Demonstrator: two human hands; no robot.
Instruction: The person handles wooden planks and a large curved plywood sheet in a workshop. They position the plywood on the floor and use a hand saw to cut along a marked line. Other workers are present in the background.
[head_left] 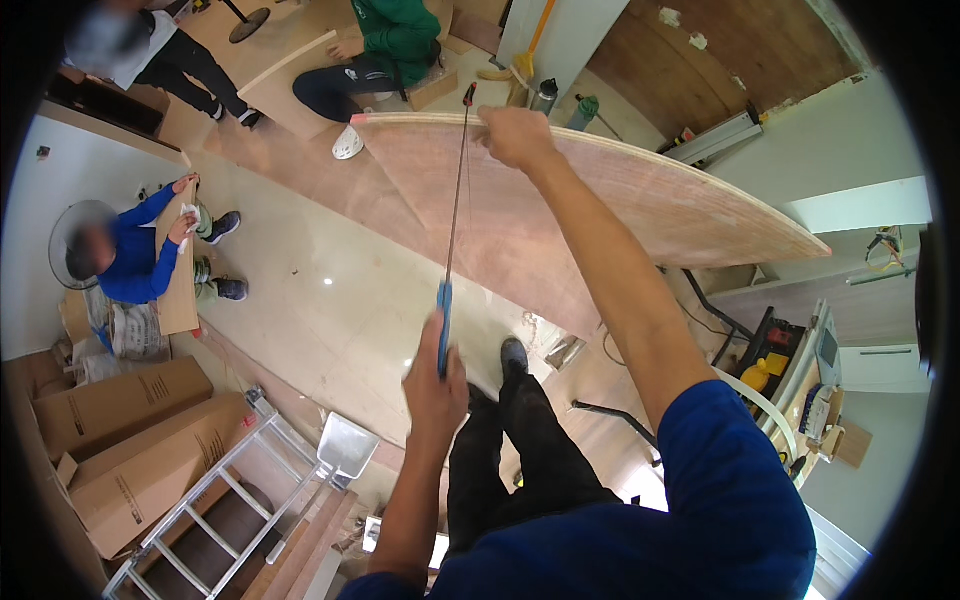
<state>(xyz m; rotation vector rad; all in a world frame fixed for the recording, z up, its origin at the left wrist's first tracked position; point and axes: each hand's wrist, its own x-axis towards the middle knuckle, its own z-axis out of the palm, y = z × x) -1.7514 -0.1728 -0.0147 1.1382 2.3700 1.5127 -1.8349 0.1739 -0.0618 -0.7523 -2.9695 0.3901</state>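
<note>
My left hand is closed round the blue handle of a long, thin saw, seen almost edge-on. Its narrow blade runs away from me across the top edge of a curved plywood panel, near the panel's left end. A small red-and-black piece shows at the far end of the blade. Just right of the blade, my right hand grips the panel's edge with fingers curled over it. The panel stands tilted, its broad reddish-brown face toward me. Whether the blade has cut into the wood, I cannot tell.
A person in blue holds a board at left; two others are at the back. An aluminium ladder and cardboard boxes lie at lower left. Tools crowd a bench at right. Bottles stand behind the panel.
</note>
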